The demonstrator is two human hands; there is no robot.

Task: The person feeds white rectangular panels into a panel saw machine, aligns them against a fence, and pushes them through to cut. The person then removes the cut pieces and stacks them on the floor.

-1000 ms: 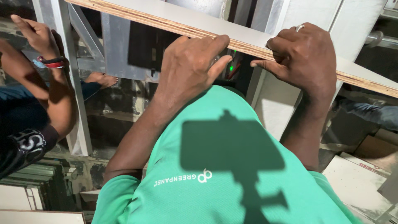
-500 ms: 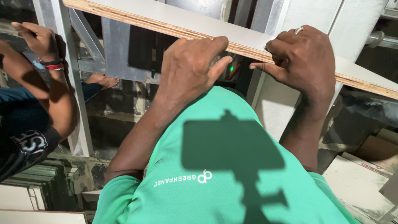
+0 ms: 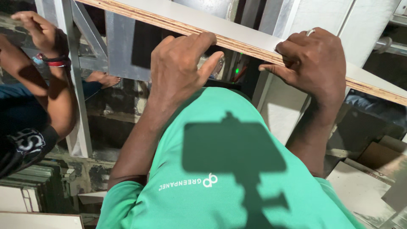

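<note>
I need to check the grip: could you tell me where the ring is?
In the head view, upper right: the ring sits on a finger of the right hand, which grips the board edge.

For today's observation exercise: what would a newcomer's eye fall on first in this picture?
First, the two hands at the top: the left hand and the right hand, with a ring, both grip the edge of a long pale plywood board that slants across. Below, a bright green shirt fills the middle, and another person's arm rises at far left.

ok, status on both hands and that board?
Left hand and right hand both gripping the plywood board edge. Board tilted, held up. Co-worker's arm off left, clear.
</note>
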